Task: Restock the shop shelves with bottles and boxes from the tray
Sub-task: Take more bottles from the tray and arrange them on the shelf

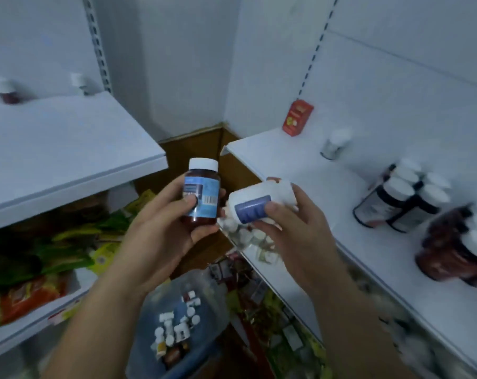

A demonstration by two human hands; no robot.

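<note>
My left hand (160, 222) grips an upright brown bottle (203, 187) with a white cap and a blue label, in the gap between two shelf units. My right hand (294, 228) holds a white bottle (259, 203) with a blue label, tilted on its side just off the right shelf's (300, 170) front corner. Far below, on the floor, a blue tray (160, 299) holds several small bottles and boxes.
On the right shelf stand a red box (297, 118), a blurred white-capped bottle (335, 143), a cluster of dark bottles (401, 195) and brown bottles (459, 247). The left shelf (67, 140) carries two bottles at its back. Colourful packets (40, 250) fill the lower left shelf.
</note>
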